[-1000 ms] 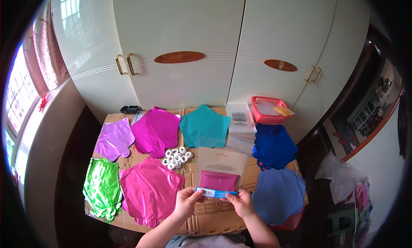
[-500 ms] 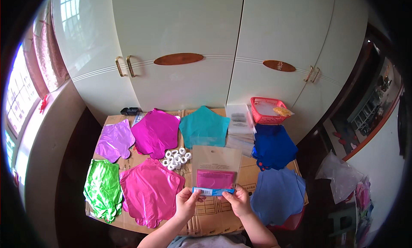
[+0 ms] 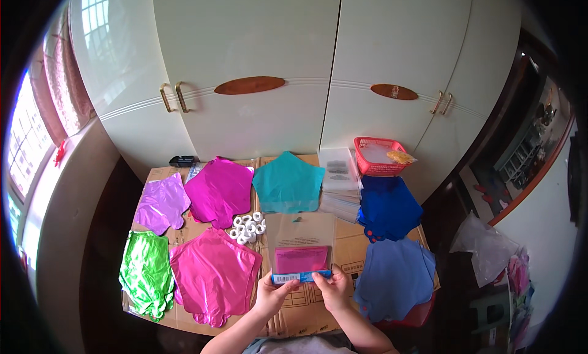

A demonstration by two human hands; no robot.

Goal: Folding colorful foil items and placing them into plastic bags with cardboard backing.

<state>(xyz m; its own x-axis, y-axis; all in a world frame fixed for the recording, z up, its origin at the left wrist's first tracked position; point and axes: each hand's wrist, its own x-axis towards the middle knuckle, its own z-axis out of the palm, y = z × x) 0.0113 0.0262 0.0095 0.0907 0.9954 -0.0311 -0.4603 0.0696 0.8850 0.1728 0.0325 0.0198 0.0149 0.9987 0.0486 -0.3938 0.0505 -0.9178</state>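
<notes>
pouch: a clear flat plastic pouch (image 3: 302, 247) lies on the bench (image 3: 352, 256) right in front of the person, with a folded pink piece inside its lower half and nothing I can make out in the upper half. Its near edge has a blue strip (image 3: 301, 276) across it.
long axis: the strip runs left to right, so it sits crosswise between the two hands; the pouch itself stretches away from the person toward the cupboard doors (image 3: 318, 66).
left hand: the left hand (image 3: 272, 293) has its fingers pinched on the strip's left end, where a white label patch shows.
right hand: the right hand (image 3: 334, 288) pinches the right end, thumb on top as far as I can tell. Both hands look about equally close, one per end.
which way: the pouch lies just beyond the fingertips, away from the body.
red basket: a red basket (image 3: 380, 155) at the far right of the bench holds something pale and a small yellowish thing on its rim.
clear bags: a stack of clear bags (image 3: 340, 182) sits just left of the basket.
around it: foil balloons lie flat all round, a pink one (image 3: 214, 274) just left of the left hand, a light blue one (image 3: 395, 277) just right of the right hand, plus small white rings (image 3: 248, 227) up near the pouch's far left corner.
</notes>
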